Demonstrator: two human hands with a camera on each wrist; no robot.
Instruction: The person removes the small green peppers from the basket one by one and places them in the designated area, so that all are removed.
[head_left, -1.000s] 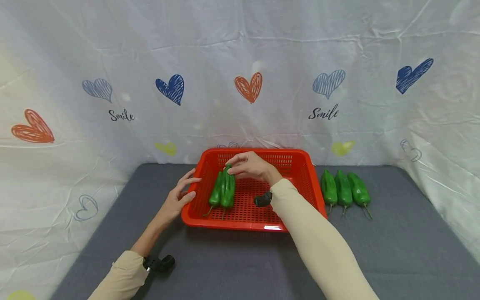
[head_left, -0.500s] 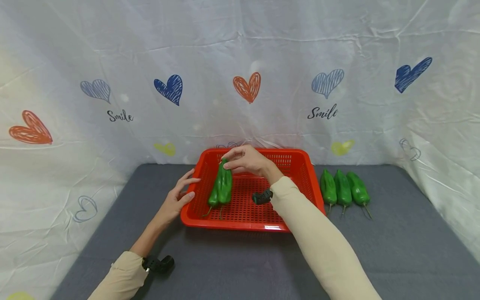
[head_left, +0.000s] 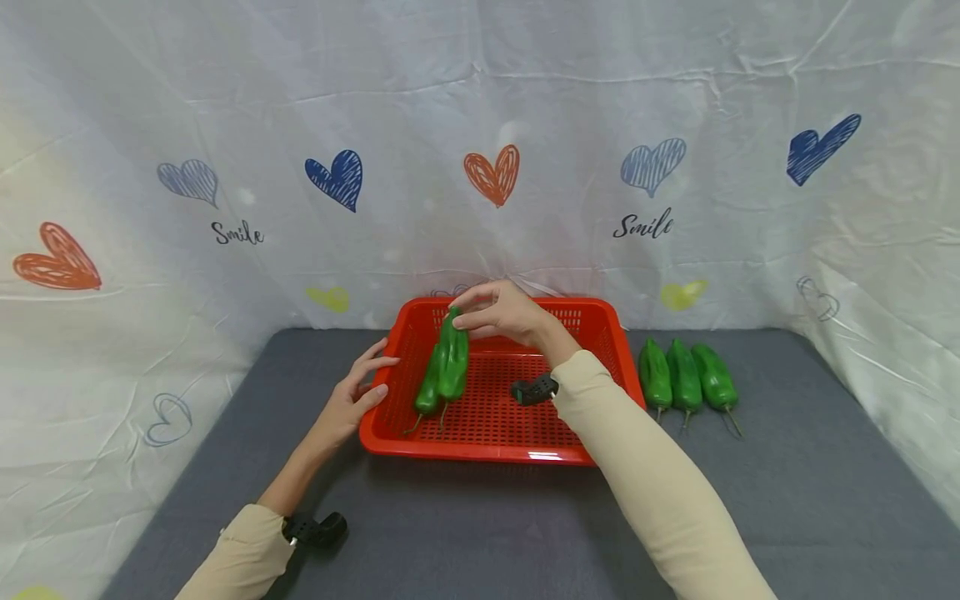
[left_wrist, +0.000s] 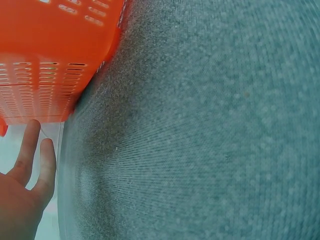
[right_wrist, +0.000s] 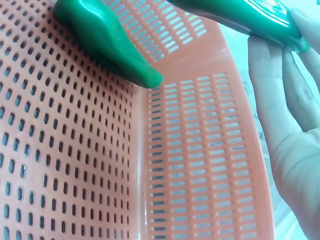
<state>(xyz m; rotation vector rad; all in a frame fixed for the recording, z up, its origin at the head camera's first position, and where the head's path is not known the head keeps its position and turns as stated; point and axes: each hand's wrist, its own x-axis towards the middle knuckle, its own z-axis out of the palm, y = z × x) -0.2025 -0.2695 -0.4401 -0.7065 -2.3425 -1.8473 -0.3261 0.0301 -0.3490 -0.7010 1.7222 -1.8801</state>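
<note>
My right hand (head_left: pixel 506 315) pinches the pointed tip of a long green pepper (head_left: pixel 453 362) over the left part of a red plastic basket (head_left: pixel 480 452). The pepper hangs with its stem toward me. Another green pepper (head_left: pixel 427 393) lies on the basket floor just left of it, partly covered by the held one. In the right wrist view the held pepper (right_wrist: pixel 245 17) is clear of the lying pepper (right_wrist: pixel 105 42), between thumb and fingers. My left hand (head_left: pixel 360 392) touches the basket's left rim with fingers spread and fairly straight; the left wrist view shows two extended fingers (left_wrist: pixel 47 160) beside its wall.
Three green peppers (head_left: pixel 686 375) lie side by side on the grey cloth (head_left: pixel 810 483) right of the basket, stems toward me. A white curtain (head_left: pixel 420 100) printed with hearts hangs behind the table.
My right hand has lifted the pepper up and slightly toward the back, off the basket floor, showing more of the pepper beside it. The left hand has stayed at the rim.
</note>
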